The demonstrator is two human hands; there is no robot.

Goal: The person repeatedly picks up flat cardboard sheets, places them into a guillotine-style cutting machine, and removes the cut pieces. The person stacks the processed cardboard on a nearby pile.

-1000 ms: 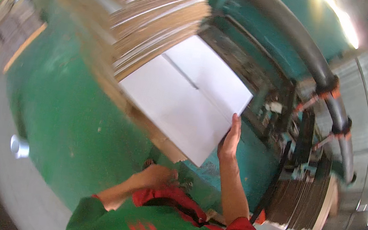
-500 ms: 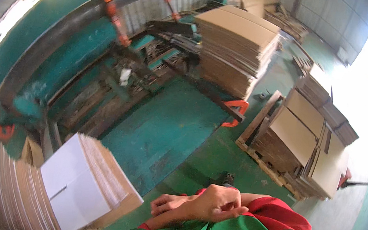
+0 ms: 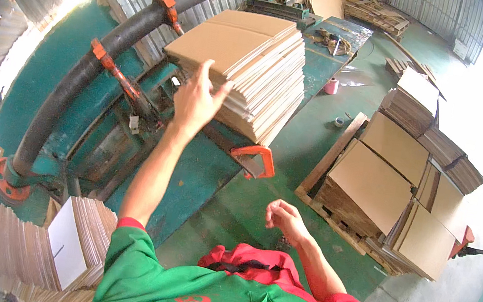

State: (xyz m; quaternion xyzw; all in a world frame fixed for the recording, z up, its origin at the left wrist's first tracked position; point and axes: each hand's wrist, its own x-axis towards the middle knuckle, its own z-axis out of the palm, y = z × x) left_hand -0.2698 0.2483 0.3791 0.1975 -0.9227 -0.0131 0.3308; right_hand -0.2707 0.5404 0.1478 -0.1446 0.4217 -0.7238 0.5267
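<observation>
My left hand (image 3: 197, 102) reaches forward with its fingers spread, at the near left corner of a tall stack of brown cardboard sheets (image 3: 234, 34). It holds nothing, and whether its fingertips touch the stack I cannot tell. In front of my body, above the green floor, my right hand (image 3: 286, 220) hangs with its fingers curled in and nothing visible in them. An orange-red bracket (image 3: 257, 161) sticks out just below the stack, between my two hands.
On the right, more cardboard stacks (image 3: 371, 183) lie on a wooden pallet (image 3: 333, 158). Bundles of sheets with a white face (image 3: 68, 244) stand at lower left. A thick black pipe (image 3: 56, 98) with orange clamps curves along the green machine. A pink roll (image 3: 331, 86) sits beyond the stack.
My hands, close together before my body earlier, have parted. The left arm has stretched forward to the cardboard stack; the right hand has moved off to the right. The view has shifted, bringing the stack nearer.
</observation>
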